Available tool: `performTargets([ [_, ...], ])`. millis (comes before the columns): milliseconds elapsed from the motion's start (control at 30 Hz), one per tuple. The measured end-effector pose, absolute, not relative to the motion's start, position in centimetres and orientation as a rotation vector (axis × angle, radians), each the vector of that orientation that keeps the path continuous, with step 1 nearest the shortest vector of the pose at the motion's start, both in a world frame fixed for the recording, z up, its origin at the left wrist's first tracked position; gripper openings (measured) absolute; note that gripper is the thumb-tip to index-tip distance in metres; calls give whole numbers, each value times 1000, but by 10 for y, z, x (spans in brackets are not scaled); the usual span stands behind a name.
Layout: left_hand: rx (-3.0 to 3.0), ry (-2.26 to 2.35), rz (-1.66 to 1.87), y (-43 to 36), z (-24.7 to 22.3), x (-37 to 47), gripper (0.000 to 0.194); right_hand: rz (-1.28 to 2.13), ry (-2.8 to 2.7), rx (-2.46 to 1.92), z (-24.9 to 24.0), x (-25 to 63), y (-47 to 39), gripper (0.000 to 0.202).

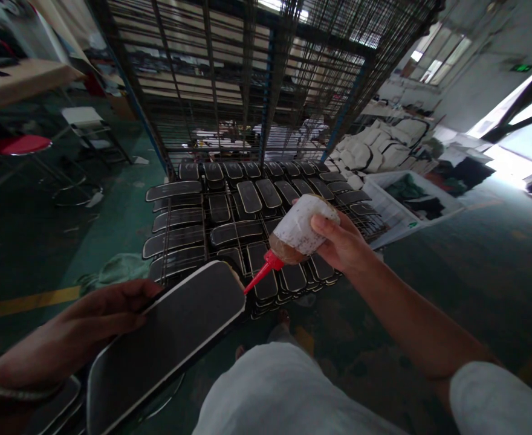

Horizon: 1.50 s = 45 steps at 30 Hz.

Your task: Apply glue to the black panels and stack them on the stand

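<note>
A long dark panel with rounded corners and a pale rim is gripped along its left edge by my left hand, thumb on its face. My right hand is wrapped round a white, brown-stained squeeze bottle. The bottle tilts down to the left, and its red nozzle meets the rim at the panel's far right corner. Beyond both hands, many similar dark panels lie in rows on a wire rack shelf.
Wire rack shelves rise ahead. At right are a white bin holding dark cloth and a pile of pale pieces. A red stool, a white chair and a table are at left. More panels lie lower left.
</note>
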<state>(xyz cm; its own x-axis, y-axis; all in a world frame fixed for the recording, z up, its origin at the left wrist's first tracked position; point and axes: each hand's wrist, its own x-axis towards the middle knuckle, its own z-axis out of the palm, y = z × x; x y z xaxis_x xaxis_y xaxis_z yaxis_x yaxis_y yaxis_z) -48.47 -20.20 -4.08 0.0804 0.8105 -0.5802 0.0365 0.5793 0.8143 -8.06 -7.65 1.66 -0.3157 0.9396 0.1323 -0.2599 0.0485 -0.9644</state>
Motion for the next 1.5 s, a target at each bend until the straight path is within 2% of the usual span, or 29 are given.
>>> performTargets([
  [133, 713, 1371, 708, -204, -41, -480, 44, 1470, -1200, -762, 11, -79, -78, 42],
  [400, 568, 1374, 732, -206, -33, -460, 54, 1383, -1024, -789, -5, -86, -78, 34],
  [567, 497, 1372, 847, -208, -27, -450, 50, 1350, -1011, -791, -9, -88, -85, 34],
  [967, 453, 1347, 1052, -208, -32, -432, 59, 1303, -902, -848, -22, -98, -98, 40],
  [1500, 355, 1324, 1149, -203, -36, -413, 39, 1366, -1057, -863, -46, -105, -136, 35],
])
